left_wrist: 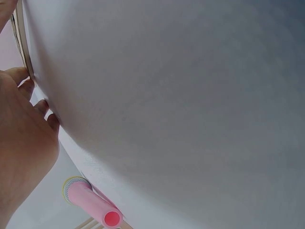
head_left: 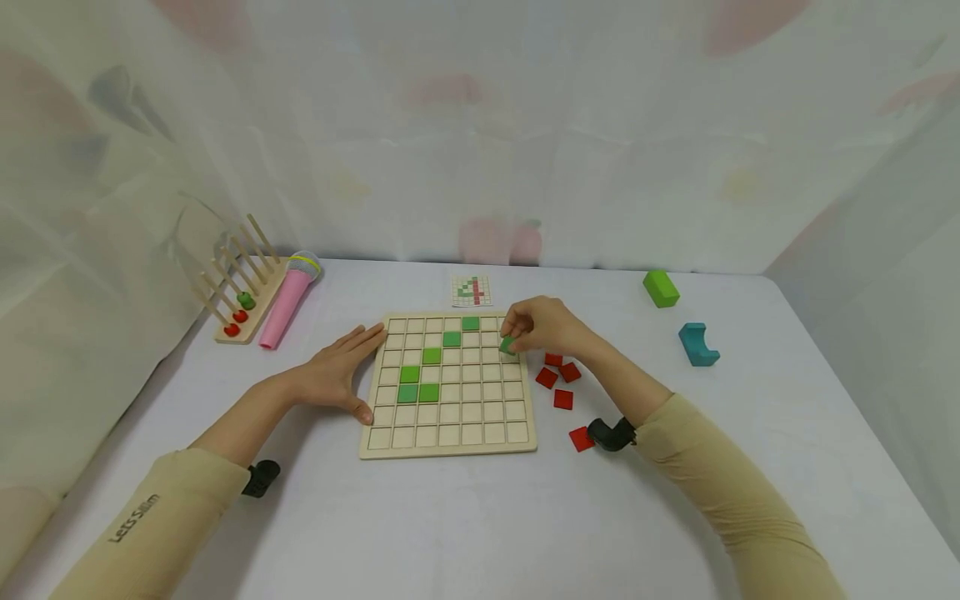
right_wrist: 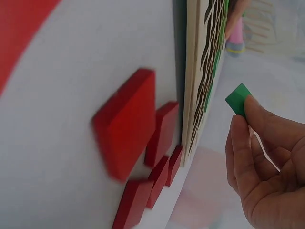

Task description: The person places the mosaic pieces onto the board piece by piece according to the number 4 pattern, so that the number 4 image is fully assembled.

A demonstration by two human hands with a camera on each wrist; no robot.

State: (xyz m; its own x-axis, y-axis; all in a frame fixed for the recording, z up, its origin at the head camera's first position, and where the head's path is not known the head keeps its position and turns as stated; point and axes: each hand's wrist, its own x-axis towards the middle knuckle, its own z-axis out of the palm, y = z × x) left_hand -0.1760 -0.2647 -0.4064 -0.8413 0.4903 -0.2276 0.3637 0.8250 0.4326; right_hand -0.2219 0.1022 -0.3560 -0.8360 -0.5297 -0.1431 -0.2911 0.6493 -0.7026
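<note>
A wooden grid board (head_left: 461,414) lies flat on the white table, with several green square tiles (head_left: 431,356) set in its cells in a slanting line and a short row. My right hand (head_left: 551,325) pinches one more green tile (right_wrist: 239,99) between thumb and fingertips, over the board's right edge near the top. My left hand (head_left: 330,375) rests spread along the board's left edge, thumb at the lower part and fingers at the upper corner. Several red square tiles (head_left: 563,400) lie loose right of the board, beneath the right forearm.
Behind the board lies a small pattern card (head_left: 471,292). At the back left are a pegged wooden stand (head_left: 258,310) with red and green pieces and a pink toy microphone (head_left: 288,304). A green block (head_left: 662,288) and a teal arch-shaped block (head_left: 697,345) lie at the right.
</note>
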